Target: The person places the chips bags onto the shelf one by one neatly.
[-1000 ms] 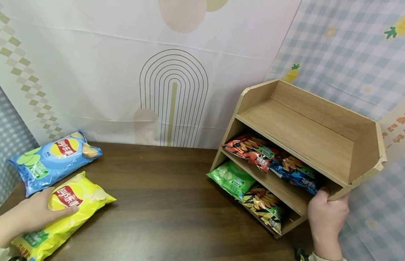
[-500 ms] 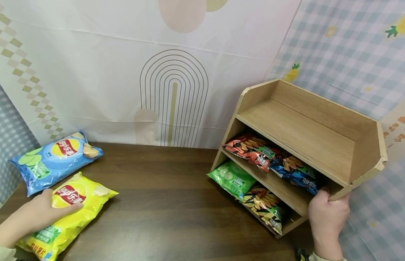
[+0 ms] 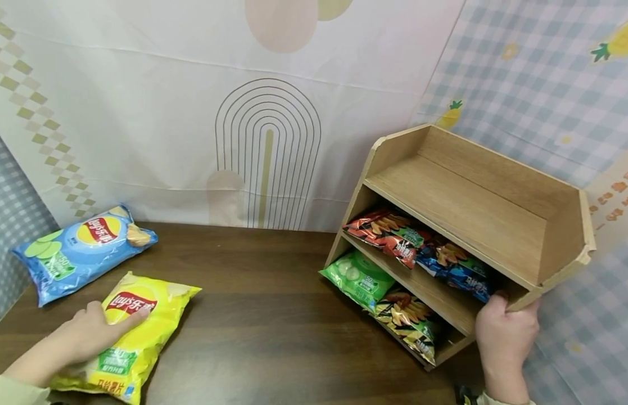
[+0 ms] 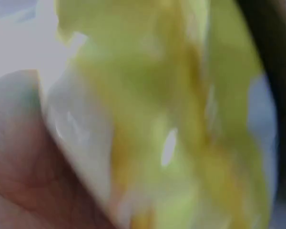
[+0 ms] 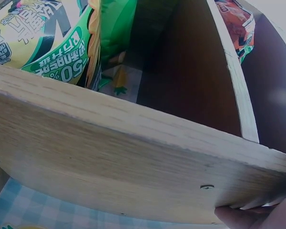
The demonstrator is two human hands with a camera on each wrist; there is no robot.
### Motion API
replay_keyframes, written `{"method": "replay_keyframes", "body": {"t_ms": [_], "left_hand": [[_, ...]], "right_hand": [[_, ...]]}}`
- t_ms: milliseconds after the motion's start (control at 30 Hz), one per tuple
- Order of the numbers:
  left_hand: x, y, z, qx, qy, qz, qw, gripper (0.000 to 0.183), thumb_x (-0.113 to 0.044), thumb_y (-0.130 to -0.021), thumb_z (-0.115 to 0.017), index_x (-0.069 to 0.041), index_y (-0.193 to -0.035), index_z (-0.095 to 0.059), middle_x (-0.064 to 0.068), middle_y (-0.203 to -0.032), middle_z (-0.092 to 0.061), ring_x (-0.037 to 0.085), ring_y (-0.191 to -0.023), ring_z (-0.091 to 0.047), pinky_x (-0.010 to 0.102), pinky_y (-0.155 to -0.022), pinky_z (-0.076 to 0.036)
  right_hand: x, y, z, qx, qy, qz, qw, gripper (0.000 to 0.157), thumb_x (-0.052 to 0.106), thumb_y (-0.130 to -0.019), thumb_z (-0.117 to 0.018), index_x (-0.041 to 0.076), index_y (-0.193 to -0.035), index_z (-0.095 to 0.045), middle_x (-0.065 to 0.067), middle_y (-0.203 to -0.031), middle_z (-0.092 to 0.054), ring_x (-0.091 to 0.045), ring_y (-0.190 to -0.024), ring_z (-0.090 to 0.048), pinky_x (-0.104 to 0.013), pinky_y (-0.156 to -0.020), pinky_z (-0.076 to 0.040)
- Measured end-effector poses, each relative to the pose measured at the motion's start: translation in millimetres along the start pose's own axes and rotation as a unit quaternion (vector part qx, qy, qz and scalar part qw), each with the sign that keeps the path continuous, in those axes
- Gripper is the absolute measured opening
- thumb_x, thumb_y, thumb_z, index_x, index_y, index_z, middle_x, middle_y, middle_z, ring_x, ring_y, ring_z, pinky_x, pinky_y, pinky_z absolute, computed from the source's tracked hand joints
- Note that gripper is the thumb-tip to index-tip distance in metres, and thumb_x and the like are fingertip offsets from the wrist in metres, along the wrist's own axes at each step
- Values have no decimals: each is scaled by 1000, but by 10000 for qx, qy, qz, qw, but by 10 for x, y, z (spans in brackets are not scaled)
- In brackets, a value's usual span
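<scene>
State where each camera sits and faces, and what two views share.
Head: on the head, facing forward and down at the brown table and tan wooden shelf unit; left hand and right hand show.
Left wrist: worn there, facing the yellow plastic chip bag; part of the left hand shows.
Right wrist: worn there, facing the shelf unit; part of the right hand shows.
Head and right wrist share the shelf unit.

At the table's (image 3: 253, 326) left, one chip bag (image 3: 144, 340) before a second bag (image 3: 83, 256), at right four packets (image 3: 361, 275) in a shelf (image 3: 470, 197)
</scene>
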State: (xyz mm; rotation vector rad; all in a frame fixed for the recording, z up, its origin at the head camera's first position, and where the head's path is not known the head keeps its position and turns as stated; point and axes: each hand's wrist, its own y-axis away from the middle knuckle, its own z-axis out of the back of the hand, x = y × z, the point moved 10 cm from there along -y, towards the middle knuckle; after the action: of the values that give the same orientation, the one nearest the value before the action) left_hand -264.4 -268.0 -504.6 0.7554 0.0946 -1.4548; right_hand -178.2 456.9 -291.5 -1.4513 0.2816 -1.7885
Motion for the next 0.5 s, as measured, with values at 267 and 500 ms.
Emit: {"method": "replay_keyframes", "body": {"t_ms": [267,500], "left_hand": [[23,147,-84,1193,1723,-172,9777,81,-52,-98,-47,25,-119,-34,16,-94,-60,24,-82,-61,36,-70,-52],[191,187,-148,1769,2015,198,9632,91,-50,-97,-51,28,-129,-16,18,-108,-54,27,-96,-58,48,-80,-51]], "right_hand": [[21,1,-6,-41,-63,28,10000,44,14,-88,-45,-5,-127,-50,-41,-109,-55,-60,-104,-47,-61,-86,-31],[0,-4,-7,-29,-48,-3,10000,45,14,-88,-45,-5,-128,-49,-40,-110,-55,-59,-105,-48,-61,-86,-31]]}}
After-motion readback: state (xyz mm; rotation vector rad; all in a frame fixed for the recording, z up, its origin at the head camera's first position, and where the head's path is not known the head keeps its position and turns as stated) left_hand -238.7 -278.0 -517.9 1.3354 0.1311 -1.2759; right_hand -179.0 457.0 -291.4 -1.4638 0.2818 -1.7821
